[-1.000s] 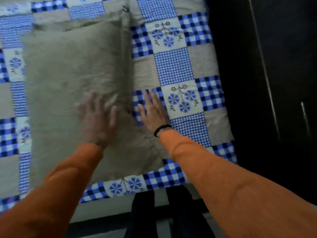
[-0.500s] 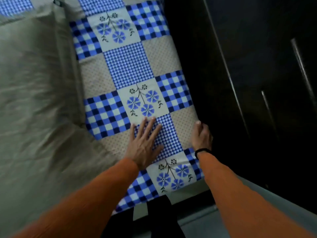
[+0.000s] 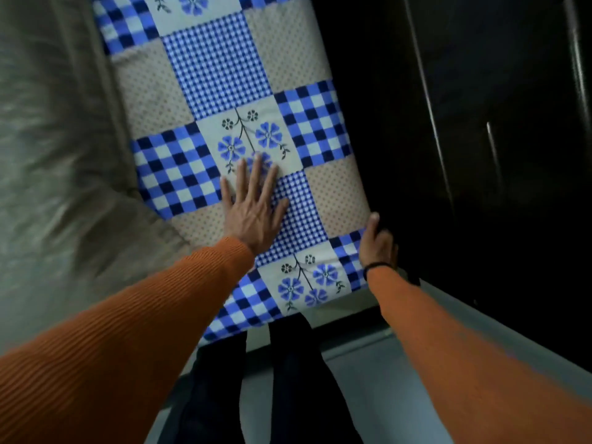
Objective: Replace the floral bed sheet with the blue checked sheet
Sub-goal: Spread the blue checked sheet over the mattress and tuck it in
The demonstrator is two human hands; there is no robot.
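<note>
One blue checked sheet [image 3: 221, 68] covers the mattress, lying flat beneath my left hand [image 3: 253, 206]. That hand is open, palm down, fingers spread toward twelve o'clock. At three o'clock from it, my right hand [image 3: 376, 243] curls over the sheet's side edge, gripping it. At nine o'clock lies a grey pillow [image 3: 48, 161], blurred. Dark cabinet [image 3: 480, 123] stands beyond the edge.

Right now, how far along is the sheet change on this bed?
Mostly done, it seems. The blue checked patchwork sheet already covers the visible mattress top, and no floral bed sheet is in view. In hand: the left hand presses flat on the sheet while the right hand works at its right edge, fingers partly hidden. Probably left: tucking that edge and near corner, then placing the grey pillow.
</note>
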